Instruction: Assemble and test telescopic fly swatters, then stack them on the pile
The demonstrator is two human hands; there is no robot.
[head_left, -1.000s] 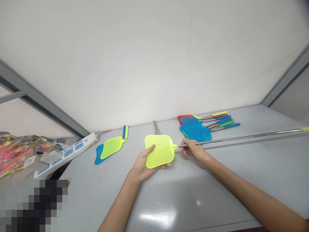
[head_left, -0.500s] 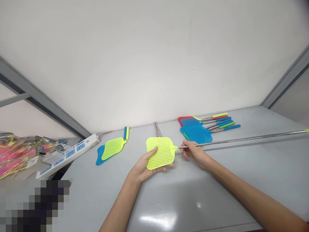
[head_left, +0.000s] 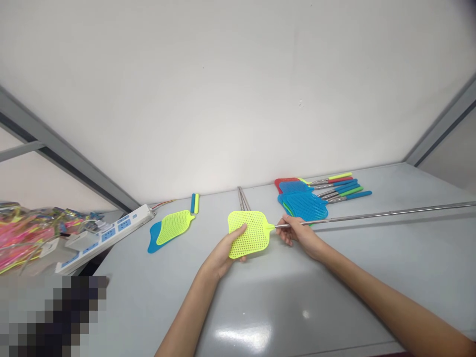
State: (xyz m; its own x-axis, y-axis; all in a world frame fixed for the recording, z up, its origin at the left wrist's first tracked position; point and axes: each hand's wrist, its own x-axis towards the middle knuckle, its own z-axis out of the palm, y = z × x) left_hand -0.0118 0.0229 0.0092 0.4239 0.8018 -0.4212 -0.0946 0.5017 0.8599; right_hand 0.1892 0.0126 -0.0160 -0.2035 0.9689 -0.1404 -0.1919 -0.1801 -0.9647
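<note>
A yellow-green fly swatter (head_left: 253, 235) with a perforated head lies level between my hands, its long metal rod drawn out to the right past the picture's edge. My left hand (head_left: 225, 250) grips the head, thumb on top and the other fingers mostly hidden underneath. Close to the neck, my right hand (head_left: 295, 231) pinches the rod. Behind the held head, several bare metal rods (head_left: 243, 198) lie against the wall. Just beyond my right hand is a pile of assembled swatters (head_left: 307, 206) in blue, red, green and yellow.
Loose yellow-green (head_left: 174, 227) and blue swatter heads (head_left: 155, 240) overlap on the grey table (head_left: 148, 302) at left, below two handle grips (head_left: 195, 204). A power strip (head_left: 107, 237) with plugs runs along the left edge beside colourful plastic-wrapped items (head_left: 26, 238). The wall (head_left: 223, 99) closes the back.
My left hand has shifted slightly right on the swatter head, its fingers drawn further beneath. The rod's far end has slipped out of view at right. My right hand stays nearly in place.
</note>
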